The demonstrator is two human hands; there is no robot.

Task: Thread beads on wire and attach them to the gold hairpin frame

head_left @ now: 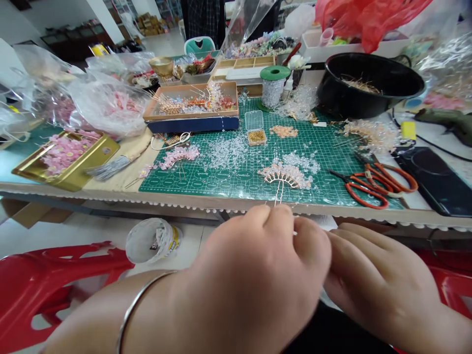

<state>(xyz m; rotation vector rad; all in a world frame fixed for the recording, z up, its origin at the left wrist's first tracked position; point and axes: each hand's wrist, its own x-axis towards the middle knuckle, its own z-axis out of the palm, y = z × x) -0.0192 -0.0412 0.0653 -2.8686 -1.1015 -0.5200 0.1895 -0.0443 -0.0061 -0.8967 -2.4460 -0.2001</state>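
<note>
My left hand [258, 275] is closed in a pinch just below the table's front edge, fingers bunched around the thin metal prongs of a beaded hairpin [283, 176]. The hairpin's fan of pale pink and clear beads lies on the green cutting mat [239, 169]. My right hand [376, 280] sits against the left one, fingers curled inward toward the same spot; what it grips is hidden behind the left hand. A thin silver bangle [136, 305] circles my left wrist.
On the mat lie loose clear beads [224, 152], a pink beaded piece [177, 156], a small box of gold beads [256, 130] and orange-handled scissors [372, 179]. A black bowl [368, 81], a bead tray [191, 103], a gold tray of pink flowers [66, 157], a phone [435, 179] and red chairs [55, 280] surround them.
</note>
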